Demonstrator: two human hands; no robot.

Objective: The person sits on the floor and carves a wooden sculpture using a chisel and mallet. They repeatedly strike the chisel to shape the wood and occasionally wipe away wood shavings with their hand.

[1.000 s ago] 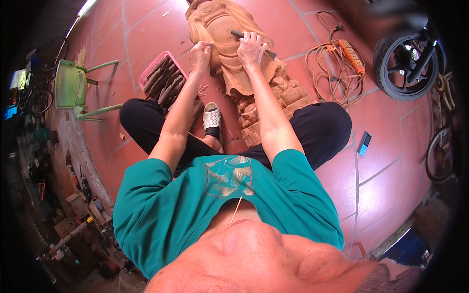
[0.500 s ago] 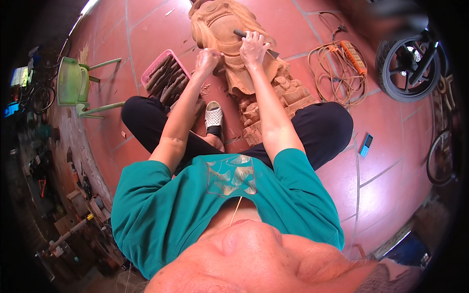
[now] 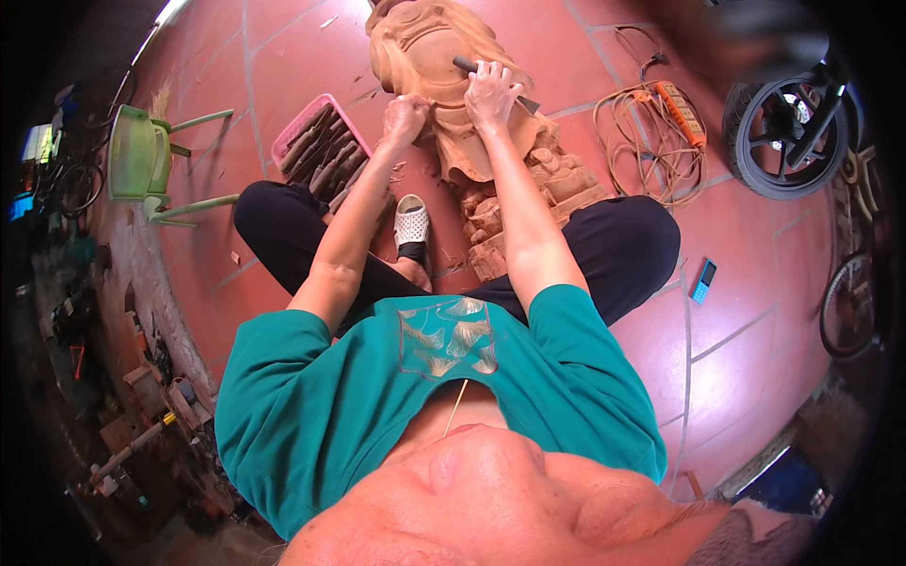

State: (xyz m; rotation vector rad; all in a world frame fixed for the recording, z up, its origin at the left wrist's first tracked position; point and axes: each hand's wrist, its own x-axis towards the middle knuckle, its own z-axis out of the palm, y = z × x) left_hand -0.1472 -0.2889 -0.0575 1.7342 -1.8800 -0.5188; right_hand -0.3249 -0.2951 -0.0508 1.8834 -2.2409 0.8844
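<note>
A brown wooden carved statue (image 3: pixel 429 58) lies on the floor in front of me, with robe-like folds and a lumpy carved base. My right hand (image 3: pixel 492 96) lies over the statue, fingers wrapped round a chisel (image 3: pixel 462 64). The dark handle sticks out on one side of that hand and the flat dark end on the other. Against the left edge of the statue, my left hand (image 3: pixel 406 117) is closed in a fist. What it grips, if anything, is hidden by the fingers.
A pink basket (image 3: pixel 281 141) full of dark-handled tools stands left of the statue, near a green chair (image 3: pixel 142 156). To the right lie an orange power strip (image 3: pixel 681 113) with coiled cord, a wheel (image 3: pixel 783 137) and a blue phone (image 3: pixel 703 281). Wood chips dot the tiled floor.
My left hand has shifted very slightly at the statue's edge. The right hand and the chisel look nearly the same; the view has moved a touch.
</note>
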